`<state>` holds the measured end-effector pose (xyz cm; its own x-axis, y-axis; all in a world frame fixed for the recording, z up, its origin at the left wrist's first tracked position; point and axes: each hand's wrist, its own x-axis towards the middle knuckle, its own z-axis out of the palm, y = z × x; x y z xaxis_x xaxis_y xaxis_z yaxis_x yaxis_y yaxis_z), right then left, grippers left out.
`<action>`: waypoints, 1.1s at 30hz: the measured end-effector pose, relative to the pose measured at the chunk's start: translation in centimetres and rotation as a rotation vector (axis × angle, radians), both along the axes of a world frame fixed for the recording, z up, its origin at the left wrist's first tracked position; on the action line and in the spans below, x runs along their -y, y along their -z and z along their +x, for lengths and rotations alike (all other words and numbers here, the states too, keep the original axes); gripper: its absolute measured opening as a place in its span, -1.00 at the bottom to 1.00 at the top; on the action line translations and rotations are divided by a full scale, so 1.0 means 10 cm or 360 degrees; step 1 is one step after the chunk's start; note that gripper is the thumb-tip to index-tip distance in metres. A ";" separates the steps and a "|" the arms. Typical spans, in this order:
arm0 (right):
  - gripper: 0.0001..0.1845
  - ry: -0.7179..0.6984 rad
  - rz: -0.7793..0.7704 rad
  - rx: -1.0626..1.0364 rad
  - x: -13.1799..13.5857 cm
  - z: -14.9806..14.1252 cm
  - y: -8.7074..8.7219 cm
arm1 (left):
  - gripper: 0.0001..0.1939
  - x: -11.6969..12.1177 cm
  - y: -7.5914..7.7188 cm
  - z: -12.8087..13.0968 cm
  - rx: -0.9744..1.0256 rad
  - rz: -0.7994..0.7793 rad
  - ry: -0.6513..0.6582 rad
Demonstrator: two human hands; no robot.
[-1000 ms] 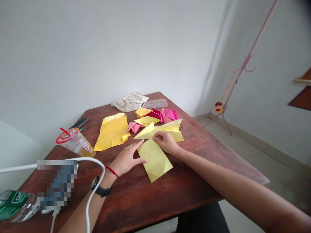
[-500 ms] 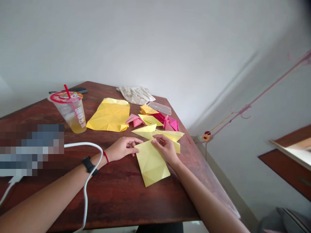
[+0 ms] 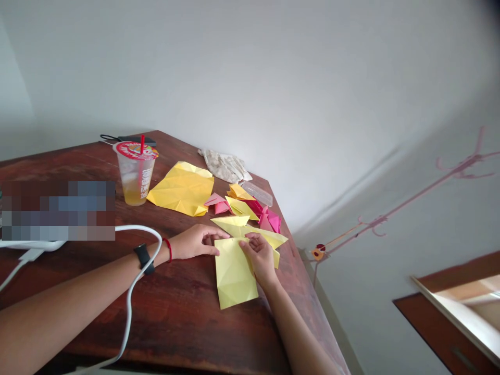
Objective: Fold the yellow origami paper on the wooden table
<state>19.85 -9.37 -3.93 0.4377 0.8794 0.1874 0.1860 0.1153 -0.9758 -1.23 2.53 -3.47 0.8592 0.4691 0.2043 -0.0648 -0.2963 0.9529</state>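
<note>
My left hand (image 3: 194, 242) lies with its fingertips at the upper left edge of a pale yellow folded paper sheet (image 3: 234, 276). My right hand (image 3: 260, 258) has curled fingers on that sheet's upper right part. Behind both hands are pale yellow pointed paper folds (image 3: 238, 225). Farther back lie a large creased yellow paper sheet (image 3: 182, 188), a folded pink paper piece (image 3: 216, 204) and a pink origami cluster (image 3: 269, 221). A black watch (image 3: 144, 258) and a red string (image 3: 167, 249) circle my left wrist.
A plastic cup (image 3: 136, 177) of yellow drink with a red straw stands on the dark wooden table (image 3: 175, 307). At the back are a crumpled cloth (image 3: 224, 165) and a clear plastic box (image 3: 257, 194). A white cable (image 3: 130, 281) crosses my left forearm. The table's right edge runs close to my right hand.
The view has swung and tilted, shifting the table toward the lower left. My right fingers have curled further over the pale yellow sheet, and my left hand has stayed at its edge.
</note>
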 end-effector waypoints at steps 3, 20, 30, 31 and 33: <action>-0.56 -0.0021 0.0008 -0.0014 0.00 0.00 0.00 | -0.43 0.01 -0.03 -0.01 -0.0034 -0.0029 0.0066; -0.62 0.0146 0.0073 0.0343 0.03 0.03 -0.07 | -0.44 -0.03 0.00 -0.01 -0.0058 0.0132 0.0064; -0.86 -0.0102 0.0669 0.1276 0.34 -0.12 -0.49 | -0.91 0.06 -0.18 -0.08 -0.0033 0.0874 -0.0467; -0.83 -0.0143 0.0730 0.1343 0.38 -0.15 -0.52 | -0.96 0.07 -0.22 -0.10 0.0006 0.0949 -0.0554; -0.76 -0.0201 0.0809 0.1431 0.44 -0.21 -0.53 | -0.91 0.10 -0.28 -0.17 0.0109 0.1040 -0.0704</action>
